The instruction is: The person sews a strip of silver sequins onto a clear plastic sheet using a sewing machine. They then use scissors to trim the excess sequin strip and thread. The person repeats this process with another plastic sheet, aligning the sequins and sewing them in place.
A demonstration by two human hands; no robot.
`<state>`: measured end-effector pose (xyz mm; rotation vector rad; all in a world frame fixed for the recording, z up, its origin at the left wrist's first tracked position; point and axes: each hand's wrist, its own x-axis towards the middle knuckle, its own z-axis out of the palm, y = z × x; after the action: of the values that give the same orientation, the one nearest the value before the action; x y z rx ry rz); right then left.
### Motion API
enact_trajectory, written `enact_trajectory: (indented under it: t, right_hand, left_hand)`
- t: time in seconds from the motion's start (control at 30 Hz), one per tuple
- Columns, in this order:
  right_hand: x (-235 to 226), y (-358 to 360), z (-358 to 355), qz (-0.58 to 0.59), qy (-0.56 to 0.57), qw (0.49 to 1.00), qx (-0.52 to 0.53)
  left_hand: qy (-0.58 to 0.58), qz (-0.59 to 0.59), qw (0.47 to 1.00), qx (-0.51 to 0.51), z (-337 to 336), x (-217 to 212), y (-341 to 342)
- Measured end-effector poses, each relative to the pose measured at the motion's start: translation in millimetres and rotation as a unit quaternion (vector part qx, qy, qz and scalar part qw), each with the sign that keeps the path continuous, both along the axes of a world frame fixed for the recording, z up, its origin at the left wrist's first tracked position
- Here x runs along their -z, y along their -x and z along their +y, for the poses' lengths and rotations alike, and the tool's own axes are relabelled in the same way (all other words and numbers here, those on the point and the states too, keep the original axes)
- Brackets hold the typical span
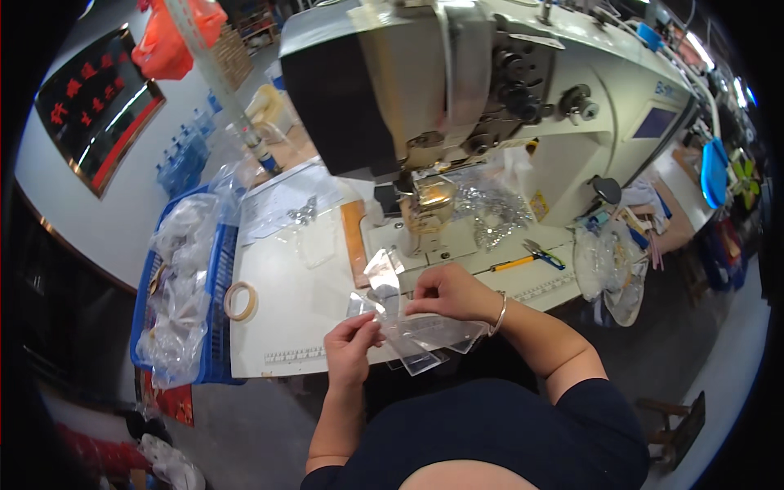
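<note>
Clear plastic pieces (425, 333), flat with straight edges, lie across one another at the table's front edge, partly overhanging it. My left hand (351, 347) pinches the left side of these plastic pieces between thumb and fingertips. From the right, my right hand (451, 292) is closed, its fingertips touching the upper part of the same clear plastic. A shiny folded flap (382, 273) of plastic stands up between the hands, just in front of the sewing machine (433, 155). How many pieces each hand holds is too hard to make out.
A tape roll (240, 301) and a blue basket (214, 286) of clear plastic lie to the left. Beside the needle area is an orange-brown strip (354, 245). On the right are thread snips (544, 255), a yellow-handled tool (512, 264) and a pile of small shiny parts (494, 212).
</note>
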<state>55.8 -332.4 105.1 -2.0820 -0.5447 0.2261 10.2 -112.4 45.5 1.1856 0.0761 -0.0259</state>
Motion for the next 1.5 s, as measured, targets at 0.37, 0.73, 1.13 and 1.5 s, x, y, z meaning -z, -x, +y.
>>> enact_trajectory:
  t: [0.37,0.73,1.13,1.5]
  right_hand:
    - [59.8,-32.8,-130.8,-0.270,0.256,0.892,0.255]
    - [50.9,-26.7,-126.6,-0.340,0.201,0.880,0.263]
    - [48.7,-20.5,-137.9,-0.300,0.165,0.892,0.294]
    - [62.6,-19.2,-116.6,-0.222,0.163,0.901,0.335]
  left_hand:
    - [0.139,-0.043,0.989,0.027,-5.1,-14.9,-13.7]
    - [0.129,-0.034,0.989,0.065,-6.1,-16.8,-4.4]
    - [0.151,-0.013,0.983,0.104,-7.2,-13.9,-3.3]
    - [0.167,-0.009,0.981,0.102,-7.0,-11.1,-3.3]
